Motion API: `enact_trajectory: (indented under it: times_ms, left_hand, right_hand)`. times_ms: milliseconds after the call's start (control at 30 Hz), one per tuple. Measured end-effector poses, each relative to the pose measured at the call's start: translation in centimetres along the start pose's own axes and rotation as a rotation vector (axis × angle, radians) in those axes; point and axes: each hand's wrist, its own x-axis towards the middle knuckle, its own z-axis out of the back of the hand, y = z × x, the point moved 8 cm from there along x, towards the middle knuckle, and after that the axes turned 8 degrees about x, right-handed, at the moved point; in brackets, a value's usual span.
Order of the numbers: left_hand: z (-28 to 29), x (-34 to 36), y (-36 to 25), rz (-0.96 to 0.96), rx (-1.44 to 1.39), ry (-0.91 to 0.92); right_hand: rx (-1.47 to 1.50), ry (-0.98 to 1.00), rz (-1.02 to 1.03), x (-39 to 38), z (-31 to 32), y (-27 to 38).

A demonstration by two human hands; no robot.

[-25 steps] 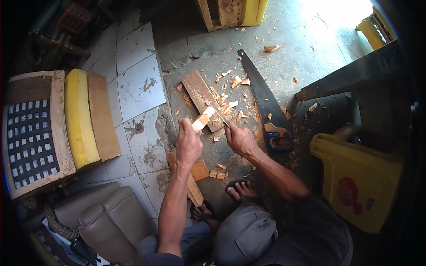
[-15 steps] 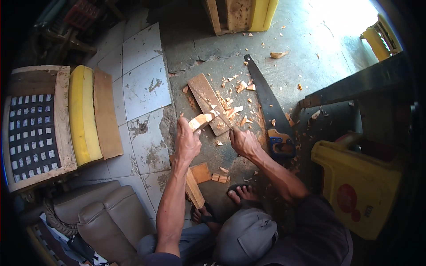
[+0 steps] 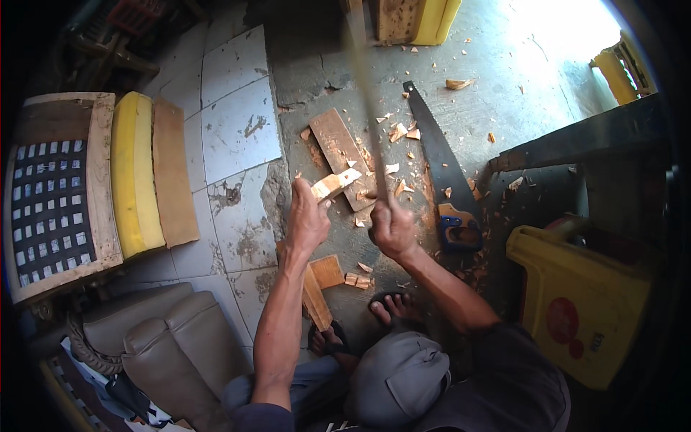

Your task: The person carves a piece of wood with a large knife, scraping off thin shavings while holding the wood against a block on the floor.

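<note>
My left hand [image 3: 306, 219] is closed on a pale wood block [image 3: 335, 181] with a whittled end, held over a brown plank [image 3: 331, 129] lying on the floor. My right hand [image 3: 394, 229] is closed on a long blade [image 3: 371, 101], motion-blurred and swung upright, to the right of the block. Wood chips [image 3: 399, 132] are scattered around the plank. A handsaw [image 3: 435, 140] with a blue-and-wood handle lies to the right. Near my sandaled feet are wood offcuts [image 3: 327, 272].
A webbed wooden frame [image 3: 101, 187] with yellow foam stands left, above brown padded cushions [image 3: 183, 353]. A yellow plastic stool [image 3: 568, 288] and dark beam [image 3: 568, 126] are right, a foam-edged wooden piece [image 3: 432, 18] at top. A grey cap [image 3: 396, 367] sits at bottom middle.
The blade in my right hand has swung up from a diagonal across the block to nearly upright. My left hand and the block have shifted only slightly.
</note>
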Motion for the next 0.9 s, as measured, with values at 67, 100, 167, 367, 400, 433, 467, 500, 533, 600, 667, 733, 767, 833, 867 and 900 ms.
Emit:
enact_trajectory:
  times_ms: [67, 100, 167, 367, 400, 433, 467, 500, 533, 600, 667, 733, 767, 833, 867, 900]
  left_hand:
    - [0.5, -0.3, -0.1, -0.055, -0.010, -0.059]
    - [1.0, -0.3, 0.2, -0.074, -0.010, -0.092]
    - [1.3, 0.4, 1.2, -0.039, -0.036, -0.084]
    - [0.4, 0.1, 0.7, -0.047, 0.011, -0.075]
    - [0.6, 0.1, 1.1, -0.072, 0.028, -0.079]
    - [0.8, 0.1, 1.5, -0.097, 0.046, -0.083]
    - [1.0, -0.1, 2.1, -0.103, 0.067, -0.089]
    - [0.7, -0.1, 1.8, 0.044, -0.025, 0.022]
    - [0.3, -0.6, 1.7, 0.037, -0.011, 0.032]
    - [0.2, 0.3, 0.4, -0.027, 0.009, 0.016]
    - [0.5, 0.2, 0.2, -0.031, -0.005, -0.002]
    - [0.5, 0.5, 0.7, 0.060, -0.028, 0.044]
    - [0.9, 0.0, 1.2, 0.101, -0.048, 0.032]
    - [0.4, -0.2, 1.4, 0.065, -0.016, 0.043]
    - [0.5, 0.4, 0.5, 0.056, -0.060, 0.043]
    - [0.4, 0.6, -0.2, 0.043, -0.057, 0.049]
  right_hand:
    - [-0.670, 0.413, -0.129, 0.3, -2.2, -4.6]
    - [-0.593, 0.399, -0.270, 0.8, -1.9, -4.9]
    - [-0.435, 0.374, -0.554, 1.7, -0.9, -4.1]
    - [-0.460, 0.277, -0.110, -0.1, -1.0, -5.3]
    - [-0.531, 0.389, -0.135, 0.2, -1.9, -5.1]
    - [-0.485, 0.315, -0.119, 0.8, -1.5, -4.0]
    - [-0.433, 0.260, -0.106, 1.8, -1.4, -0.3]
    - [-0.394, 0.199, -0.130, 1.6, -0.8, 1.5]
    - [-0.147, 0.050, -0.003, 1.5, -0.3, 3.4]
    - [-0.140, 0.088, 0.002, 0.1, -0.4, -0.3]
    - [-0.521, 0.363, -0.160, 0.9, -1.8, -2.7]
    - [-0.586, 0.401, -0.129, 2.4, -2.0, -2.2]
    - [-0.447, 0.332, -0.049, 2.5, -2.4, 1.0]
    - [-0.163, 0.102, 0.151, 1.0, -2.0, 3.3]
    - [-0.365, 0.200, 0.039, 0.8, -2.2, 0.3]
    - [-0.559, 0.295, -0.070, 0.4, -1.9, -3.1]
